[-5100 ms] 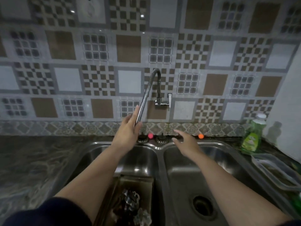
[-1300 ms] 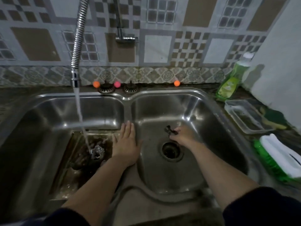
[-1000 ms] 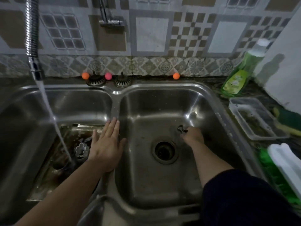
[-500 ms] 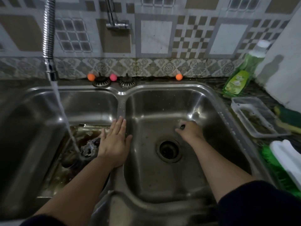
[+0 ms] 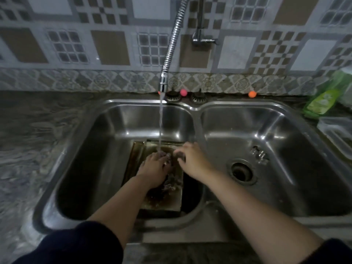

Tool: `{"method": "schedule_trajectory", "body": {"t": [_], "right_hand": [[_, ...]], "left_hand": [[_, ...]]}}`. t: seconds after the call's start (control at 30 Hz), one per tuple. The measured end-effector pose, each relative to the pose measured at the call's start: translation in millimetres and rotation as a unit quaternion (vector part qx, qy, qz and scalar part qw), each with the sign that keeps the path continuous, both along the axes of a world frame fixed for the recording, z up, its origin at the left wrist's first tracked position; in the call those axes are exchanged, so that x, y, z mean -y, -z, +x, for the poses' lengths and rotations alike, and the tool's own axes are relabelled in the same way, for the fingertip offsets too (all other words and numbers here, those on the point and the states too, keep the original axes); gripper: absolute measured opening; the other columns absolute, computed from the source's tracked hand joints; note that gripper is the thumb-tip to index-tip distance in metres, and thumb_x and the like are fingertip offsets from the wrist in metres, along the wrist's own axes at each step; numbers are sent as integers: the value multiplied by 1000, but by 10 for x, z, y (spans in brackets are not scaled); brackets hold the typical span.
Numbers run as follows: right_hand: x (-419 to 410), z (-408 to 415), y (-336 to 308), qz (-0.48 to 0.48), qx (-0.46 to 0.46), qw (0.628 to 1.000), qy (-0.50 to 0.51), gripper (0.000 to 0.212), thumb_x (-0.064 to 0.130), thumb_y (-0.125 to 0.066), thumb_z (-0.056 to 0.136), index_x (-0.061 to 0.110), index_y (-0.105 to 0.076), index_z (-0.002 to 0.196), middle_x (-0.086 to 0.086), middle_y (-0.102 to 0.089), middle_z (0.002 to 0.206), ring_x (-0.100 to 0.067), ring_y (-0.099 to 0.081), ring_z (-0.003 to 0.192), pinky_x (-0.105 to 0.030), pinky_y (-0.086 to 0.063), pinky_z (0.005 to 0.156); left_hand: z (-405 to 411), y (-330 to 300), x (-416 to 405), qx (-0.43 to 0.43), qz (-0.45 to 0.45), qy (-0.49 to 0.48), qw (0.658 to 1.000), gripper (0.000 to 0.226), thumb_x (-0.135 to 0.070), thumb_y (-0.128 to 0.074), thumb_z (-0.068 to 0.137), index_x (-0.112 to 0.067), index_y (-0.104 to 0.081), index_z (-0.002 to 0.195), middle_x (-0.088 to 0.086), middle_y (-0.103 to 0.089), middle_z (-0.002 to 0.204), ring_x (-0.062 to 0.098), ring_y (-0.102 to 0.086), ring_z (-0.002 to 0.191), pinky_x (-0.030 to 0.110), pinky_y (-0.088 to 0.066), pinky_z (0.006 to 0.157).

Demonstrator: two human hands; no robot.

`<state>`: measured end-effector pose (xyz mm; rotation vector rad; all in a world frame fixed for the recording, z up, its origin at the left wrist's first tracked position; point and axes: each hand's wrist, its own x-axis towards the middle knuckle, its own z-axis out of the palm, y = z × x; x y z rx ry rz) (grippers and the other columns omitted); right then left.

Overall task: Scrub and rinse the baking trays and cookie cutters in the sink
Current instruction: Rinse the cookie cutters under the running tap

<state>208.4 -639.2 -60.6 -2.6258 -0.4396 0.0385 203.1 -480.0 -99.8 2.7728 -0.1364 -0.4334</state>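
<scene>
Since half a second ago the right hand (image 5: pixel 192 161) has left the right basin and crossed the divider to join the left hand (image 5: pixel 155 168) in the left basin. The small metal cookie cutter (image 5: pixel 259 154) it held now lies alone on the floor of the right basin of the stainless steel double sink (image 5: pixel 198 111), just beyond the round drain (image 5: pixel 241 171). Judgement: one cutter has been set aside, and work returns to the soiled pile.

Both hands sit over the dark, stained rectangular baking tray (image 5: pixel 167 202) resting on the floor of the left basin. The stream from the flexible coiled metal faucet (image 5: pixel 172 40) falls onto the tray's far end, right at the fingertips of the left hand. That hand is curled downward over a heap of wet metal cutters (image 5: pixel 170 182); motion blur hides whether it grips one, so I cannot tell. The right hand is loosely curled, fingers bent toward the left hand, with nothing visibly held.

Condition of the tray: brown residue across its base, wet, with darker grime near its front edge. Judgement: scrubbing has barely begun. A green dish-soap bottle (image 5: pixel 322 101) stands at the right rim, untouched.
</scene>
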Motion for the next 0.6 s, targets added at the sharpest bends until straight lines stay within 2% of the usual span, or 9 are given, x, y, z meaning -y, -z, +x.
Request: {"method": "schedule_trajectory", "body": {"t": [0.13,0.2,0.3,0.4,0.47,0.53,0.6], "right_hand": [[-436,17,337,-119,-111,986,-34,37,22,-56,93,20,-57,130,-6,-43,139,-28,-34,131,-41,-39,104],[-567,57,463,-200,-111,973,-15,39,20,-56,93,18,-53,132,-9,-36,144,-30,-30,133,-42,-39,101],[-653,131,560,-232,-82,969,21,29,15,-59,91,15,-61,120,-10,-45,132,-29,-42,123,-38,-45,94],[-657,197,536,-200,-88,974,55,15,17,-60,91,14,-67,104,-7,-50,124,-25,-50,112,-39,-49,90],[-666,223,452,-157,-92,980,80,16,24,-57,92,13,-67,101,-6,-52,120,-24,-53,106,-39,-51,85],[-695,226,311,-57,-115,985,116,23,32,-53,95,13,-66,100,-2,-57,112,-17,-58,92,-30,-49,73],[-747,206,167,84,-172,969,154,23,34,-51,97,15,-63,99,-1,-63,102,-10,-57,79,-24,-44,62]], "left_hand": [[-12,186,-447,-77,31,-24,996,62,-38,-44,98,-26,-16,152,1,-8,160,27,-10,146,48,-21,117],[-32,267,-523,-108,19,-8,994,67,-38,-46,98,-26,-10,153,0,-5,161,27,-10,147,46,-22,117],[-45,309,-569,-112,24,20,993,60,-37,-46,98,-25,-21,151,-2,-5,160,25,-17,144,46,-29,114],[-9,313,-616,-113,4,20,993,54,-36,-45,99,-24,-29,149,-4,-10,159,24,-23,142,46,-31,113],[18,297,-613,-88,-39,3,995,51,-37,-41,99,-24,-32,148,-1,-19,157,23,-27,141,46,-31,112],[38,238,-560,-34,-136,-43,989,46,-38,-37,101,-25,-37,145,3,-35,151,22,-37,135,44,-35,109],[43,107,-458,-16,-296,-119,948,43,-38,-32,102,-25,-41,142,1,-47,142,21,-45,129,40,-37,107]]}}
